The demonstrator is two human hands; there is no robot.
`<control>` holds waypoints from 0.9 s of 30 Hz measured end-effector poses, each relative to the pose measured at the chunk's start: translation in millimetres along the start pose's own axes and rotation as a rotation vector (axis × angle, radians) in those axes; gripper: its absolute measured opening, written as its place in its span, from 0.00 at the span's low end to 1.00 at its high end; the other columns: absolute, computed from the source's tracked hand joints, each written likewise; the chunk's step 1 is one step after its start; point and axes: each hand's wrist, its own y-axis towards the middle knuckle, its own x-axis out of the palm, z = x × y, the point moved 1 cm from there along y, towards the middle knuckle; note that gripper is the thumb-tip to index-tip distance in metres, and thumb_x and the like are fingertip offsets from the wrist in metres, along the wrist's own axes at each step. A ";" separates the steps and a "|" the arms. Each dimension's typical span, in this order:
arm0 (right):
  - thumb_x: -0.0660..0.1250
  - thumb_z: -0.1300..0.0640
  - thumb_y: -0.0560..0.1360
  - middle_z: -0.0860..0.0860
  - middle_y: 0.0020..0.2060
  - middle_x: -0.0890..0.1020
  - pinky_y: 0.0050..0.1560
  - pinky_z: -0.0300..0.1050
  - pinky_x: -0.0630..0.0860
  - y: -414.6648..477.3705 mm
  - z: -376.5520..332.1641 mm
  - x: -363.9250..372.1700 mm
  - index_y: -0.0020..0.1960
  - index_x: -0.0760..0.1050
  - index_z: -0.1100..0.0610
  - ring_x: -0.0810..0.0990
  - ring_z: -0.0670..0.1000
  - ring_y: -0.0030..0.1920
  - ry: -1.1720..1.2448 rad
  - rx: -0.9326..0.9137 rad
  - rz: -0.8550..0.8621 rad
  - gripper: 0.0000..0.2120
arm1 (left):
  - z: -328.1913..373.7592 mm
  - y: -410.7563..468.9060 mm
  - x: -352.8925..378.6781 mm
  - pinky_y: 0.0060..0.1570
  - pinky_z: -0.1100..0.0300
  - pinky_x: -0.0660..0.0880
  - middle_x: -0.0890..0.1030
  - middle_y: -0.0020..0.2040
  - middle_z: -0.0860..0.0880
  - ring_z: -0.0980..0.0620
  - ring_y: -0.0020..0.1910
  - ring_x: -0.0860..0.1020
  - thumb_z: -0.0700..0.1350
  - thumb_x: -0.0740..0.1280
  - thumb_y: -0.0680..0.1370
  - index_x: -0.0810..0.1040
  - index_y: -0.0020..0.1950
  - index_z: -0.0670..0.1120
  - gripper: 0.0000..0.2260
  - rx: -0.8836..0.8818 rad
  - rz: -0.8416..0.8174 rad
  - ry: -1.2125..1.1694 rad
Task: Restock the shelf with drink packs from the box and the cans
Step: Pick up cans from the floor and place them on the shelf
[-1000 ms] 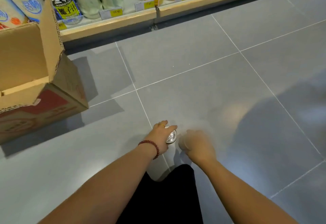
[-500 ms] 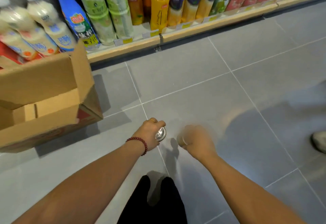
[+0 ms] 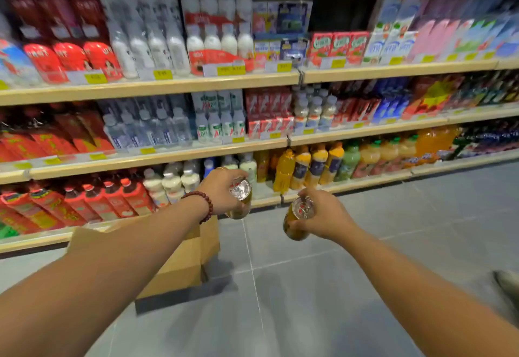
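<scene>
My left hand [image 3: 220, 192], with a bead bracelet at the wrist, grips a golden can [image 3: 241, 198] with a silver top. My right hand [image 3: 327, 216] holds a second golden can [image 3: 296, 220] a little lower and to the right. Both cans are raised in front of the lowest shelf [image 3: 337, 188]. The open cardboard box [image 3: 182, 258] stands on the floor under my left forearm, which hides most of it; its inside is out of sight. Behind it rise shelves full of bottles and drink packs.
Three upper shelf boards [image 3: 157, 87] carry red bottles, water bottles, milk bottles and cartons. Yellow juice bottles [image 3: 283, 169] stand on the bottom shelf just behind the cans. Grey tiled floor [image 3: 365, 286] spreads to the right; a shoe [image 3: 508, 286] shows at the right edge.
Both hands have lifted the cans off the floor to the height of the bottom shelf. The view has tilted up from the floor to the shelves.
</scene>
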 end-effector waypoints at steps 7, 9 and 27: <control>0.73 0.45 0.69 0.53 0.68 0.72 0.61 0.49 0.72 17.6 -111.7 -158.1 0.71 0.65 0.55 0.72 0.55 0.65 -0.003 -0.197 0.122 0.35 | 52.9 -19.3 -196.5 0.57 0.59 0.69 0.73 0.67 0.46 0.47 0.65 0.72 0.49 0.77 0.64 0.70 0.68 0.45 0.34 -0.004 0.330 -0.103; 0.72 0.45 0.69 0.53 0.69 0.71 0.63 0.49 0.70 26.8 -141.8 -194.2 0.71 0.65 0.56 0.71 0.55 0.67 -0.007 -0.256 0.164 0.35 | 57.1 -22.7 -243.0 0.58 0.57 0.69 0.73 0.66 0.46 0.46 0.64 0.72 0.51 0.77 0.64 0.71 0.67 0.45 0.34 -0.029 0.434 -0.116; 0.71 0.41 0.68 0.52 0.53 0.80 0.54 0.52 0.78 213.7 -358.1 -333.4 0.59 0.78 0.57 0.78 0.54 0.56 0.184 -0.437 0.551 0.26 | -9.3 100.1 -490.0 0.54 0.55 0.76 0.79 0.56 0.48 0.50 0.56 0.77 0.53 0.79 0.60 0.77 0.60 0.43 0.31 0.103 0.802 -0.332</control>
